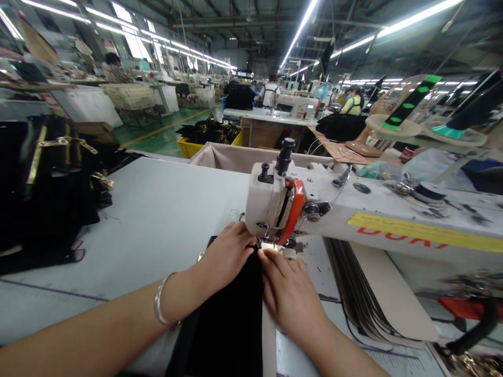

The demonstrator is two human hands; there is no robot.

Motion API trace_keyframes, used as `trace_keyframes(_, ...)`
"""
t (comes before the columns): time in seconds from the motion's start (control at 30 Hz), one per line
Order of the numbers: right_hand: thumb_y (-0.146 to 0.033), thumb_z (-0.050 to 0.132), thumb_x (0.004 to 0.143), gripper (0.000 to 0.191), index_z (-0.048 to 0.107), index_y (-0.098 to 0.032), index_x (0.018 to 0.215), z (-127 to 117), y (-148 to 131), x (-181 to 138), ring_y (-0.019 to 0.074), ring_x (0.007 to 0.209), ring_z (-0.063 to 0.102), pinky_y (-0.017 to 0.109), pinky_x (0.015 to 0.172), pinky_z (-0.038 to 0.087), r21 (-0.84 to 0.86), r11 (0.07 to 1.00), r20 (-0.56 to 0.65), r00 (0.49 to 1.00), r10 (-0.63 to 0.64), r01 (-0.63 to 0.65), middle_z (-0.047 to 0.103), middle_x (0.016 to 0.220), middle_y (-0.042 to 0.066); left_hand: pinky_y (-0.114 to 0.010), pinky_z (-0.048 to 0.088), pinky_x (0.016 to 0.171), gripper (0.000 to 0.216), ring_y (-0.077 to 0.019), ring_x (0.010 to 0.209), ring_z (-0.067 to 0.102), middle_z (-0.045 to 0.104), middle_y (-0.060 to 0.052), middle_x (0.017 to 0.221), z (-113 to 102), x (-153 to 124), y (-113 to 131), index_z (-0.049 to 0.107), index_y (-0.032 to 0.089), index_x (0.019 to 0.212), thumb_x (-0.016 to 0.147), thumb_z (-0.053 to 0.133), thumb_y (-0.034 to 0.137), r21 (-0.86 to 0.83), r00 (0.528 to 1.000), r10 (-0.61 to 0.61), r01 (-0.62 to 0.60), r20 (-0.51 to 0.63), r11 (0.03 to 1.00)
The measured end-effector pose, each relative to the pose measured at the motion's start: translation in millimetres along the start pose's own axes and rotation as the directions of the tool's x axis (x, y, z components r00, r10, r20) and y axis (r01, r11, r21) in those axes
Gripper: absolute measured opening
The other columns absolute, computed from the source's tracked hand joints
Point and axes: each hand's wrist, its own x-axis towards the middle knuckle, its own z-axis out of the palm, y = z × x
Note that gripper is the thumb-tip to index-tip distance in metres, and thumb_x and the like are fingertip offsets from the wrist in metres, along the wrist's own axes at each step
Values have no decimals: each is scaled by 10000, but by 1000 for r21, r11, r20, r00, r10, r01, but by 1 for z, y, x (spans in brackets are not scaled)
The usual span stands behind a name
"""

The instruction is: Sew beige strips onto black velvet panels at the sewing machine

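Head view: cloth (231, 319) on table (176, 193), green floor (159, 140)

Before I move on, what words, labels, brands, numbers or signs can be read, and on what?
Machine: perhaps "DUKI" in red, partly hidden by yellow tape.
Far machine: red text, too small to read.
Red can: any text too blurred to read.
Ruler: any numbers too faint to read.

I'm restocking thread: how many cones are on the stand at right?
2: the green-spotted cone on the left and the dark, teal-based cone on the right. Others may be hidden.
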Motion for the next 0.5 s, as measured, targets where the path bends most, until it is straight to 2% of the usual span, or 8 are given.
trace_keyframes(0.1,-187,481,969,418,502,-201,1386,-2,1,-2,262,1079,535,436,920,438,52,999,-15,1000,-6,6,584,1327,77,-459,436,1100,209,-250,1209,590,663,-104,1249,-4,-24,5,640,143,1150,961,566,191,79,981,177,-183,79,980)
trace_keyframes(0.17,-172,491,959,424,507,-206,1382,-2,1,-4,272,1102,524,445,940,434,49,999,-27,999,-19,20,584,1326,75,-468,396,1149,309,-244,1276,555,629,-121,1329,-4,-35,6,580,117,1270,973,557,199,109,969,216,-229,117,967)
trace_keyframes(0.33,-151,495,943,432,524,-197,1371,0,1,-4,281,1076,533,461,931,440,20,1000,-36,999,-12,13,601,1317,76,-469,369,1179,363,-235,1343,505,576,-115,1411,-2,-36,3,541,122,1336,982,540,203,125,966,182,-207,186,970)
trace_keyframes(0.5,-136,479,940,467,497,-171,1405,1,0,-3,286,1061,543,458,904,450,-16,1000,-41,999,-12,12,601,1324,90,-464,363,1184,327,-234,1346,499,592,-121,1388,-1,-27,2,566,109,1303,994,502,193,132,967,193,-216,165,967)
